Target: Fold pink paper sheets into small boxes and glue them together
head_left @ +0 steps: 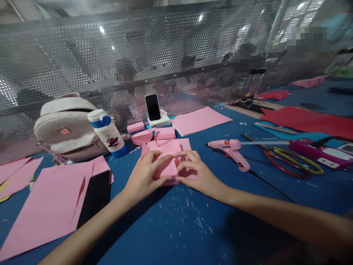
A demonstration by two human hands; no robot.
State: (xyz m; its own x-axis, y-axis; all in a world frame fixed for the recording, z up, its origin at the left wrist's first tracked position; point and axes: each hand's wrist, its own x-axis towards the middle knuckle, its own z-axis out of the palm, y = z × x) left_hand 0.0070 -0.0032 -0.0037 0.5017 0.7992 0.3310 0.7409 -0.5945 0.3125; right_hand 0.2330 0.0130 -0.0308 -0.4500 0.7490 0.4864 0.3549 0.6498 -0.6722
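Paper (167, 170) held between left hand (147, 170) and right hand (194, 170)

Both hands are half open, fingers curved, with thumb and fingertips touching the folded pink paper between them; how firmly they grip cannot be told. More pink paper lies beneath, on the blue table (190, 224).

Just beyond the hands sit small folded pieces (142, 137). To the right hand's right lies a pink glue gun (234, 150), its cord (271, 186) running toward the right forearm; scissors (268, 148) and a purple block (306, 149) lie farther out. Left of the left hand, a black slab (95, 195) and a large pink sheet (55, 198) lie near the forearm.

Room opens on the near side of both hands, strewn with tiny scraps (199, 221), and in a strip between right hand and glue gun. Well beyond, a perforated screen (165, 48) bounds the far side.

Left and beyond the left hand, a bottle (109, 137) stands lidded, contents hidden, before a backpack (64, 121) whose top gapes, its inside dark. Straight beyond the hands, a phone (153, 107) stands propped at a white box (162, 122).
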